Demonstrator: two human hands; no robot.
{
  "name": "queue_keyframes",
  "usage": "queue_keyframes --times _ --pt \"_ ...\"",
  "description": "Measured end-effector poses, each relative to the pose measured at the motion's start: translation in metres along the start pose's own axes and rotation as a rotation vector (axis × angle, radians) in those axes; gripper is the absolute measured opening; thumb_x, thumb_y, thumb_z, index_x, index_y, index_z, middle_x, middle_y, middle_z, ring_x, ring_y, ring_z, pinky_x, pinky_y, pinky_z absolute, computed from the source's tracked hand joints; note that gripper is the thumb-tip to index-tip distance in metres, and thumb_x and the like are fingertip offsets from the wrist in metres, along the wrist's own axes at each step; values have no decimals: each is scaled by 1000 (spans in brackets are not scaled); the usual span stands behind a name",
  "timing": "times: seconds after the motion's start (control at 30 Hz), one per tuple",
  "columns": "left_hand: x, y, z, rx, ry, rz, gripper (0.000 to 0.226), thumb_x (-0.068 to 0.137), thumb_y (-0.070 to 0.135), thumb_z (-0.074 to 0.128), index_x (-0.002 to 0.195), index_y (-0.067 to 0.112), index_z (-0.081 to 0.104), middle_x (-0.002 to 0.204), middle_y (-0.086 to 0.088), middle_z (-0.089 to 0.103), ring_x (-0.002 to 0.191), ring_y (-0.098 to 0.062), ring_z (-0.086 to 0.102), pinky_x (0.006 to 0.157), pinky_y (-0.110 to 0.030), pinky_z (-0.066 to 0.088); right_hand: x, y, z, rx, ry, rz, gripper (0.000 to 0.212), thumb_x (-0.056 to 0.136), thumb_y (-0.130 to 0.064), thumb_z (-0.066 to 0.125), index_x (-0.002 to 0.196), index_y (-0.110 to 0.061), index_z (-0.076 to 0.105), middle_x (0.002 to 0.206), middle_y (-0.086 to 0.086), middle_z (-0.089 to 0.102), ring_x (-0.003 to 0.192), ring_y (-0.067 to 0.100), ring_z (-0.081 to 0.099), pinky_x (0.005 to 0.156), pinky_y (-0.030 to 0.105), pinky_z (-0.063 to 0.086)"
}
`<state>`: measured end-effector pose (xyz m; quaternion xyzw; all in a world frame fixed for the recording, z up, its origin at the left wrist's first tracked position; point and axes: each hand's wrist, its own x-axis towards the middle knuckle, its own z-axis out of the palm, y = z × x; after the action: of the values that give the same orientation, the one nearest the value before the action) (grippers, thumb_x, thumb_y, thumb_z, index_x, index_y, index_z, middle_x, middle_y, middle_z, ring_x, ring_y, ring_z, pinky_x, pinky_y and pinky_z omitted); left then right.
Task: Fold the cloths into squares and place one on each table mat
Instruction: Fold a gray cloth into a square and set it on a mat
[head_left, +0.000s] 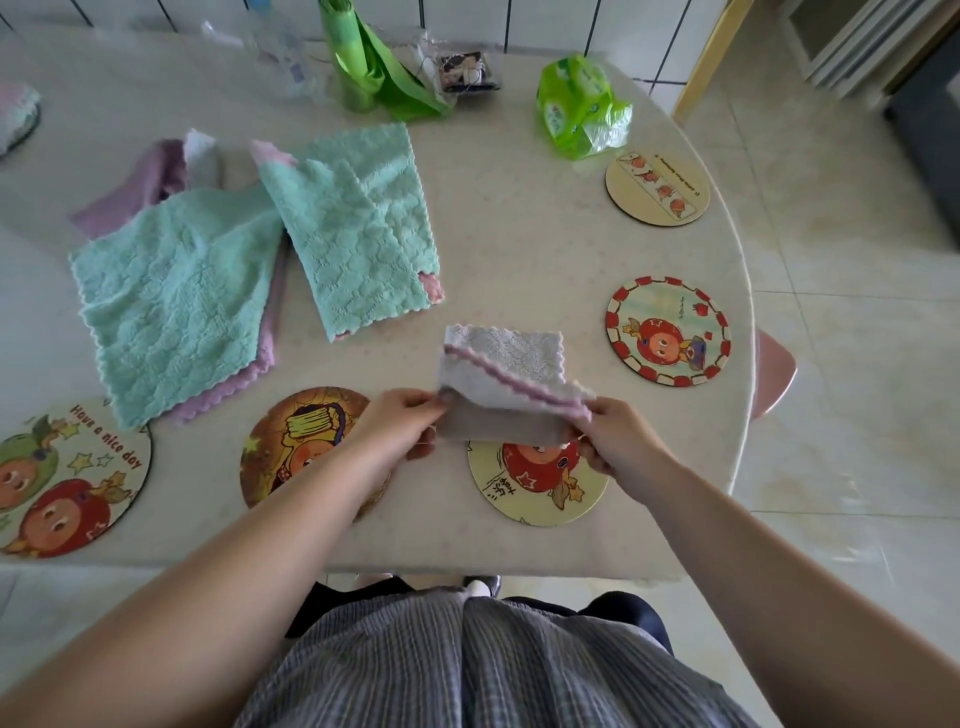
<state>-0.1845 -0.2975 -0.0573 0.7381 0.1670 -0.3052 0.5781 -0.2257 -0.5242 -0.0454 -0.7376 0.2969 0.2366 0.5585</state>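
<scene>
A pale grey cloth with a pink edge (506, 376) is held folded just above the table, over the far rim of a yellow round mat (537, 493). My left hand (402, 423) pinches its left corner and my right hand (621, 439) pinches its right corner. A brown round mat (301, 441) lies partly under my left wrist. More mats lie at the front left (67, 478), at the right (667, 330) and at the far right (657, 189). Unfolded green cloths (171, 301) (358, 228) lie on purple and pink ones at the left.
A green tissue pack (579, 106), a green bag roll (358, 62), clear plastic wrap (280, 52) and a small dark packet (467, 70) stand along the table's far side. The table's curved edge (748, 322) runs down the right. A pink stool (774, 371) shows beyond it.
</scene>
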Motion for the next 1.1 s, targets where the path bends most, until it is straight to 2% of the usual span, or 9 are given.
queue_keyframes --times 0.13,0.23,0.33,0.47,0.57,0.67,0.77,0.93,1.1 --pt "14 2 4 95 50 -57 34 85 40 62 85 6 65 62 -6 54 58 -21 52 67 -39 50 19 -3 5 -38 10 38 30 89 -35 57 65 -18 60 54 -1 45 42 10 33 38 19 23" --pt "17 1 4 271 69 -22 37 87 42 59 92 5 65 65 -4 58 56 -16 54 59 -26 46 22 -3 8 -114 39 -2 34 91 -38 54 63 -19 59 52 -2 44 40 10 34 40 21 26" --pt "18 1 3 499 137 134 32 87 42 57 97 12 59 85 1 60 78 -16 57 66 -26 42 24 2 9 -277 116 -120 38 92 -41 49 79 -10 67 59 2 54 51 15 46 50 24 33" --pt "19 1 6 420 140 288 51 86 32 62 129 16 40 99 3 54 88 -12 56 75 -26 44 25 4 12 -293 231 -249 23 89 -37 56 105 -20 57 101 -1 63 78 9 58 56 20 42" --pt "22 2 7 435 50 396 59 86 19 63 138 18 35 111 0 50 99 -15 54 85 -26 45 27 5 13 -210 128 -317 60 84 -29 66 135 -30 35 114 -8 54 92 10 58 63 19 49" --pt "27 3 8 538 17 511 49 85 11 63 132 14 49 126 -8 50 118 -19 48 103 -27 36 30 11 11 -398 88 -468 63 84 -23 66 140 -33 36 126 -8 49 99 12 56 77 21 50" --pt "29 3 10 556 52 537 48 85 11 63 131 11 50 127 -10 49 117 -19 47 97 -17 29 34 17 9 -456 145 -542 60 85 -25 65 139 -25 40 140 -10 42 112 15 54 88 30 50" --pt "34 -4 11 528 39 414 55 86 15 62 138 13 42 125 -10 45 105 -9 42 89 -12 25 39 16 10 -513 163 -472 71 85 -36 63 145 -21 29 150 -12 28 107 10 54 87 23 44" --pt "31 -3 13 643 97 428 57 85 18 62 138 15 41 128 -8 40 107 -14 44 93 -22 35 43 14 8 -561 231 -469 67 82 -40 65 139 -23 35 147 -7 32 113 15 53 85 32 48"
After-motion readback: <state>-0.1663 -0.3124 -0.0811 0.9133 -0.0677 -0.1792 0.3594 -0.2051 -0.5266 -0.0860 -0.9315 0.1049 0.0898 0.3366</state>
